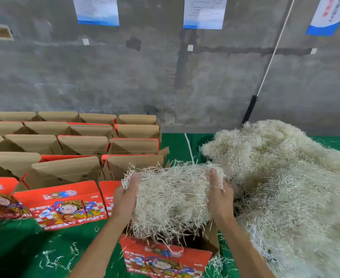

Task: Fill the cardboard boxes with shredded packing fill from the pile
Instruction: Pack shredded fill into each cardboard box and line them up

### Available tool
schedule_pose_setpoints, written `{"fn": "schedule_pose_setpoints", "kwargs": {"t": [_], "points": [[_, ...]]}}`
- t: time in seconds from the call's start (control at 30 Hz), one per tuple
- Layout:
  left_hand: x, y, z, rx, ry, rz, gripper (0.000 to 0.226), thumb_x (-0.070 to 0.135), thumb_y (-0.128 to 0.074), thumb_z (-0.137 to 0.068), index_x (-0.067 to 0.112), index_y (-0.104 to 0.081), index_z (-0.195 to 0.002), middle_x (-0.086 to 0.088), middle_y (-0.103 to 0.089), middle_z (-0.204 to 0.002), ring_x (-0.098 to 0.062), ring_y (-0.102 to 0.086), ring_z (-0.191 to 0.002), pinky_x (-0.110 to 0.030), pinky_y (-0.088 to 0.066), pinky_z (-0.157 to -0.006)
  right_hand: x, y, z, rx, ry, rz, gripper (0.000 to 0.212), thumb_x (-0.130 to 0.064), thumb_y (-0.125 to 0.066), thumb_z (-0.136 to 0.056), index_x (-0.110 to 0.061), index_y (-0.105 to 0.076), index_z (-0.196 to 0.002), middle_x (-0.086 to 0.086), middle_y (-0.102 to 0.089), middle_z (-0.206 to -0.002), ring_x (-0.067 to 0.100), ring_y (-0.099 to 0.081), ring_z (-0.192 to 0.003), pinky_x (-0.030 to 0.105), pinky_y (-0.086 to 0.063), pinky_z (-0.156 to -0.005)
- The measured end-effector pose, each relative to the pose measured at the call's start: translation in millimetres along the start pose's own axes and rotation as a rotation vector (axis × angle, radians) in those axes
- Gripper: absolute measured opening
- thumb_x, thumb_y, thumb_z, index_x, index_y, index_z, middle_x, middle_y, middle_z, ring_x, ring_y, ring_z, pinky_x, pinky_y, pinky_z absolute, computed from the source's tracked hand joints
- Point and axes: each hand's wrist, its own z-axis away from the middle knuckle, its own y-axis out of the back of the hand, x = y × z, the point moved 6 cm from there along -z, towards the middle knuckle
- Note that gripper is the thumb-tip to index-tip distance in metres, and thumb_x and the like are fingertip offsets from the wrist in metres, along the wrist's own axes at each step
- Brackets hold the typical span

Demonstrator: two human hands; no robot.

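A big clump of pale shredded fill [171,197] hangs between my two hands, above an open red printed cardboard box [165,259] at the bottom centre. My left hand [126,194] grips the clump's left side with curled fingers. My right hand [219,192] presses its right side, fingers sunk into the shreds. Strands dangle into the box's dark opening. The large pile of fill [285,177] spreads over the right of the table, touching the clump.
Several rows of open red-and-brown boxes [74,149] stand at the left on the green table cover [14,247], where loose shreds lie scattered. A grey concrete wall [125,77] rises behind. A white cord [273,49] runs down to the table.
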Motion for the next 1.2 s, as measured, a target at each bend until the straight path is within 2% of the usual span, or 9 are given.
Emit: {"fn": "schedule_pose_setpoints", "kwargs": {"t": [0.07,0.13,0.23,0.33,0.5,0.67,0.8,0.97,1.2], "points": [[-19,-21,5,-0.186,0.149,0.06,0.108,0.095,-0.055,-0.06,0.012,-0.059,-0.13,-0.014,-0.07,-0.105,-0.026,-0.069,-0.098,-0.044,-0.053,-0.093,20,-20,11,-0.127,-0.07,0.013,0.08,-0.082,-0.031,-0.09,-0.018,-0.06,-0.129,0.007,-0.064,-0.131,0.022,-0.061,-0.121,0.038,-0.046,-0.103],[-19,-43,18,-0.389,0.201,0.164,0.106,0.095,-0.063,-0.05,0.027,-0.06,-0.131,-0.002,-0.073,-0.101,-0.016,-0.071,-0.092,-0.04,-0.058,-0.089,30,-42,25,-0.265,-0.131,-0.009,0.077,-0.078,-0.023,-0.094,-0.029,-0.038,-0.151,-0.011,-0.046,-0.149,0.006,-0.04,-0.138,0.032,-0.028,-0.112],[-27,-63,32,-0.507,0.242,0.055,0.121,0.086,-0.073,-0.053,0.035,-0.031,-0.154,0.006,-0.04,-0.154,-0.014,-0.043,-0.138,-0.044,-0.033,-0.116,38,-64,34,-0.407,-0.089,0.1,0.063,-0.074,-0.034,-0.091,-0.019,-0.059,-0.109,-0.015,-0.059,-0.087,0.0,-0.052,-0.078,0.031,-0.046,-0.085],[-34,-56,23,-0.367,0.201,-0.068,0.129,0.068,-0.082,-0.058,0.025,-0.013,-0.158,-0.009,-0.039,-0.153,-0.014,-0.055,-0.126,-0.026,-0.043,-0.098,41,-64,35,-0.463,-0.037,0.096,0.043,-0.054,-0.056,-0.093,-0.016,-0.045,-0.076,-0.01,-0.042,-0.054,0.011,-0.032,-0.044,0.026,-0.032,-0.043],[-38,-20,13,-0.308,0.14,-0.082,0.137,0.062,-0.091,-0.042,0.012,-0.026,-0.151,-0.002,-0.067,-0.102,-0.015,-0.06,-0.08,-0.04,-0.048,-0.092,38,-28,17,-0.322,-0.033,0.144,0.045,-0.06,-0.068,-0.085,-0.021,-0.057,-0.067,-0.006,-0.046,-0.048,0.015,-0.034,-0.038,0.024,-0.033,-0.038],[-42,7,8,-0.23,0.145,-0.051,0.134,0.074,-0.085,-0.049,0.026,-0.018,-0.155,0.0,-0.056,-0.13,-0.014,-0.053,-0.113,-0.033,-0.041,-0.095,42,11,5,-0.055,0.016,0.054,0.063,-0.058,-0.055,-0.095,0.005,-0.06,-0.086,-0.011,-0.034,-0.043,0.006,-0.027,-0.038,0.016,-0.029,-0.038],[-45,3,14,-0.345,0.143,-0.224,0.122,0.085,-0.068,-0.062,0.025,-0.02,-0.157,0.004,-0.03,-0.159,-0.015,-0.038,-0.133,-0.038,-0.03,-0.11,57,-8,22,-0.268,-0.052,0.173,0.062,-0.069,-0.056,-0.086,-0.011,-0.062,-0.107,-0.013,-0.06,-0.069,0.0,-0.052,-0.05,0.018,-0.044,-0.055],[-63,-13,39,-0.779,0.111,-0.604,0.106,0.078,-0.072,-0.067,0.039,-0.024,-0.153,0.035,-0.042,-0.133,0.009,-0.042,-0.117,-0.018,-0.037,-0.1,95,-28,46,-0.664,-0.244,0.434,0.077,-0.054,-0.068,-0.088,-0.009,-0.041,-0.144,-0.005,-0.067,-0.11,0.007,-0.068,-0.092,0.021,-0.06,-0.069],[-112,-1,63,-0.775,0.113,-0.907,0.1,0.077,-0.071,-0.059,0.029,-0.041,-0.142,0.011,-0.055,-0.133,-0.004,-0.054,-0.109,-0.02,-0.043,-0.088,119,-24,49,-0.591,-0.31,0.373,0.038,-0.043,-0.054,-0.097,-0.026,-0.044,-0.129,0.001,-0.062,-0.092,0.001,-0.057,-0.054,0.017,-0.049,-0.051]]}}
